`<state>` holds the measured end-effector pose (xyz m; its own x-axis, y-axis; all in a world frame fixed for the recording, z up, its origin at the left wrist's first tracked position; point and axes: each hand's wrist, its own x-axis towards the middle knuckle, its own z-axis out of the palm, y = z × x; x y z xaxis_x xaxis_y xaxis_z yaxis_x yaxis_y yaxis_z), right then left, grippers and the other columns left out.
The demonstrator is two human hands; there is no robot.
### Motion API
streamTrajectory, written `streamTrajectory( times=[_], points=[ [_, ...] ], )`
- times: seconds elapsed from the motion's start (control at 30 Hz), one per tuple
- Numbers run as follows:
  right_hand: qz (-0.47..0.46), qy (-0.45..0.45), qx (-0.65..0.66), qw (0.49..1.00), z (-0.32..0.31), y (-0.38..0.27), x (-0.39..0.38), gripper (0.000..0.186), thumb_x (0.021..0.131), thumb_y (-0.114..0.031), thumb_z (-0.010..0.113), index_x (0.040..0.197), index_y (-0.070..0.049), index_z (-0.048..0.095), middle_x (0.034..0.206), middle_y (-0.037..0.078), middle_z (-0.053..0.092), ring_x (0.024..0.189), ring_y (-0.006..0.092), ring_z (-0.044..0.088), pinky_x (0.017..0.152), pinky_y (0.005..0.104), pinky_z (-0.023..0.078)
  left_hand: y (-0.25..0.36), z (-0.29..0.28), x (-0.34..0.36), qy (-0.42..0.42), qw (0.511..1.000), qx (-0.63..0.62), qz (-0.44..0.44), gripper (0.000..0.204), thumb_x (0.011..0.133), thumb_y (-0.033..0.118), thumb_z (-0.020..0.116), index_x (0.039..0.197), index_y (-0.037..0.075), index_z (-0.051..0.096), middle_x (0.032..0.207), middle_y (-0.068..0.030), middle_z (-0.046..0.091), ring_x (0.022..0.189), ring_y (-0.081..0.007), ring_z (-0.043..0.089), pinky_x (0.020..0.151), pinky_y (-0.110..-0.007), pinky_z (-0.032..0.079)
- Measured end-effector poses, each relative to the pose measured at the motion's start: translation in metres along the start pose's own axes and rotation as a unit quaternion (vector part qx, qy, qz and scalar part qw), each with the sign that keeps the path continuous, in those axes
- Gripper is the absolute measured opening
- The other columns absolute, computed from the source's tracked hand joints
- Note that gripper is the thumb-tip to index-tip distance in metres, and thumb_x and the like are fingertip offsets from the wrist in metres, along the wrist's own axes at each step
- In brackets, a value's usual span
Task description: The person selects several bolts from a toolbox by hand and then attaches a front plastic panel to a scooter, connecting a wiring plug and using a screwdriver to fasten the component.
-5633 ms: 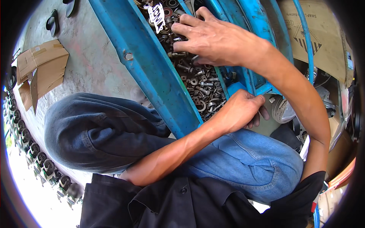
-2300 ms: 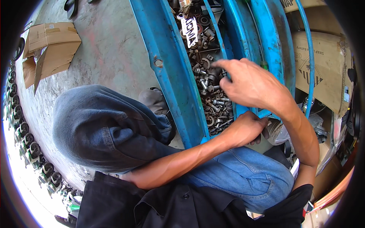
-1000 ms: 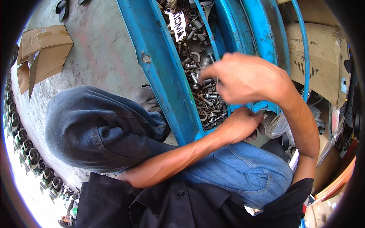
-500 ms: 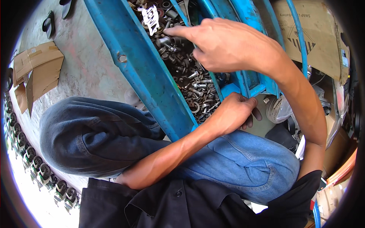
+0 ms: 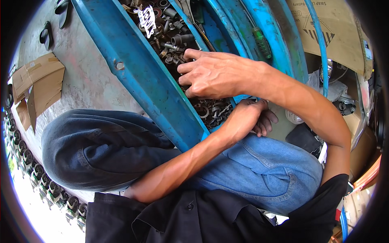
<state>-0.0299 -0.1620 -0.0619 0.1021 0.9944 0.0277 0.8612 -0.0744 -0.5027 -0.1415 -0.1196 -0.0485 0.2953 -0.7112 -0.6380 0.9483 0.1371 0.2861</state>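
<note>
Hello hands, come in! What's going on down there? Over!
Right hand over loose metal parts, fingers bent. Left hand beside blue tray, grip unclear. Parts inside tray, some hidden behind right hand.

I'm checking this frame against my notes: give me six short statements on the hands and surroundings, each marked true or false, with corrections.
1. The right hand is over loose metal hardware in a blue tray. True.
2. A green-handled tool lies farther right than the hardware. True.
3. The right hand holds that tool. False: the tool lies apart from the hand.
4. The left hand is by the tray's near end. True.
5. All cardboard in view is right of the tray. False: a brown cardboard box sits on the floor to the left.
6. The person wears red trousers. False: they are blue jeans.
</note>
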Motion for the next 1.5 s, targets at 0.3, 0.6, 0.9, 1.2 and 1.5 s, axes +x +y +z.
streamTrajectory(
  times=[0.3,0.6,0.9,1.2,1.5],
  points=[
    [0.014,0.032,-0.056,0.998,0.009,0.000,0.002,0.010,0.084,-0.018,0.064,0.075,-0.016,0.069,0.083,-0.005,0.067,0.098,0.0163,0.062,0.091,0.0418,0.044,0.002,-0.002,0.000,0.007,1.000,-0.004,0.013,0.050,0.104,0.034,0.040,0.089,-0.006,0.066,0.072,-0.0126,0.065,0.059,-0.0188,0.062,0.055,-0.029,0.049],
    [0.017,0.025,-0.058,0.998,0.001,0.008,-0.004,0.005,0.079,-0.017,0.068,0.077,-0.015,0.072,0.088,-0.003,0.065,0.102,0.0170,0.060,0.101,0.0448,0.041,0.005,-0.003,0.001,0.014,1.000,-0.009,0.008,0.046,0.104,0.029,0.039,0.092,-0.006,0.065,0.076,-0.0131,0.066,0.061,-0.0190,0.062,0.056,-0.030,0.050],
    [-0.001,-0.048,-0.042,0.998,-0.013,0.009,-0.012,0.003,0.073,-0.016,0.071,0.072,-0.016,0.074,0.092,-0.002,0.064,0.108,0.0183,0.057,0.111,0.0487,0.035,0.003,-0.003,0.002,0.007,1.000,-0.009,0.011,0.045,0.104,0.029,0.040,0.093,-0.006,0.065,0.075,-0.0126,0.066,0.061,-0.0181,0.062,0.055,-0.029,0.050],
    [-0.036,-0.058,-0.081,0.994,-0.013,-0.001,-0.010,0.009,0.075,-0.021,0.072,0.080,-0.014,0.075,0.097,-0.001,0.067,0.111,0.0194,0.058,0.109,0.0485,0.039,0.006,0.000,-0.002,0.028,0.999,0.010,0.018,0.045,0.103,0.029,0.040,0.090,-0.007,0.066,0.075,-0.0134,0.066,0.059,-0.0187,0.062,0.054,-0.028,0.050],
    [-0.030,0.043,-0.146,0.988,-0.022,0.015,-0.012,0.006,0.076,-0.018,0.069,0.071,-0.016,0.073,0.091,-0.002,0.065,0.104,0.0174,0.060,0.103,0.0432,0.042,0.009,-0.003,-0.012,0.014,1.000,-0.022,0.004,0.045,0.104,0.028,0.038,0.091,-0.007,0.064,0.078,-0.0160,0.067,0.062,-0.0207,0.063,0.056,-0.030,0.051]
  ],
)
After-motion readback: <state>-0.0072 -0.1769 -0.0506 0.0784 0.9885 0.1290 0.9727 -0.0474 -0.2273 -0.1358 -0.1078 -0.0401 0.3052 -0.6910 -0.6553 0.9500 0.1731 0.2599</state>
